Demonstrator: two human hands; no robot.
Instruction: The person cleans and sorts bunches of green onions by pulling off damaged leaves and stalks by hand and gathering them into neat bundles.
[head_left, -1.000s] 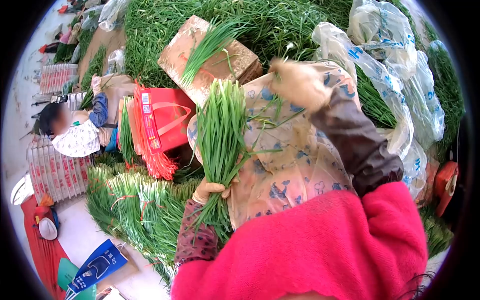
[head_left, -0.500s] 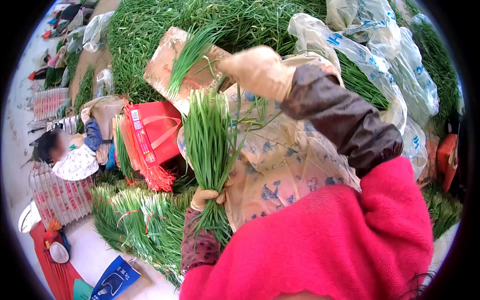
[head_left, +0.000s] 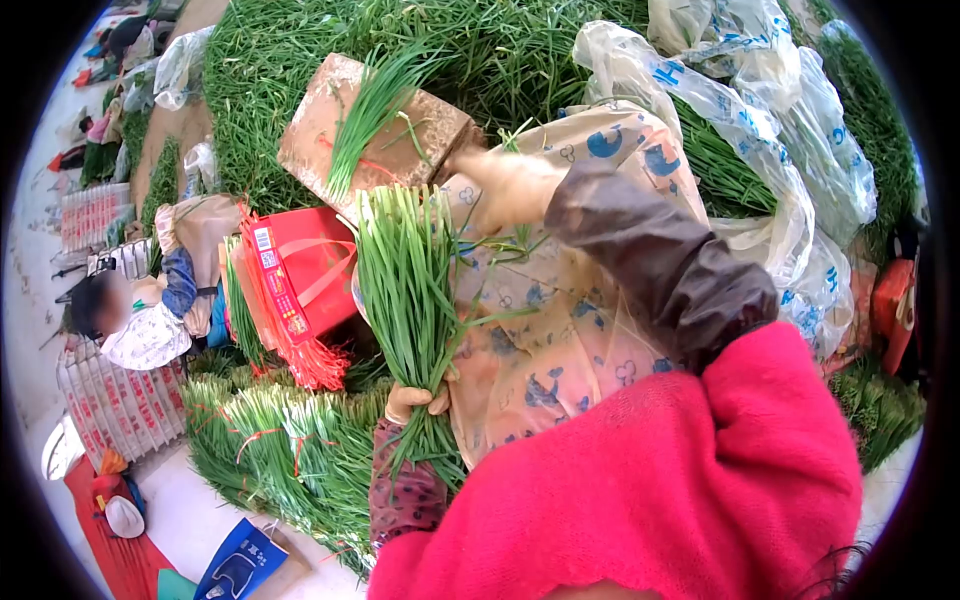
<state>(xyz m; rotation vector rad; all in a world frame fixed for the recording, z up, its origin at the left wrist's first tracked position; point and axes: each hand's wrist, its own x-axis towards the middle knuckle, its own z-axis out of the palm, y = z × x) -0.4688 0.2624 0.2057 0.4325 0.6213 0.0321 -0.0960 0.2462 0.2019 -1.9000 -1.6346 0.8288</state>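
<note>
My left hand [head_left: 412,402], in a pale glove, is wrapped round the lower part of a thick bunch of green stalks [head_left: 405,280]. The bunch stands with its pale ends upward, beside the patterned apron [head_left: 560,350] over my lap. Right of the bunch's top, my right hand [head_left: 510,190] is smeared by motion, and its fingers cannot be made out. A few loose stalks [head_left: 510,245] lie on the apron below it. Beyond the bunch, a smaller bundle [head_left: 370,120] rests on a worn box [head_left: 430,130].
A red bag [head_left: 315,265] with red ties stands left of the bunch. Tied bundles [head_left: 280,430] are stacked at lower left. A heap of greens [head_left: 480,50] spreads behind the box. Plastic bags [head_left: 740,120] lie at right. Another person [head_left: 150,320] sits at far left.
My right hand has moved left from above the apron toward the bunch's top, then slightly down. My left hand still holds the bunch. The whole view has shifted a little.
</note>
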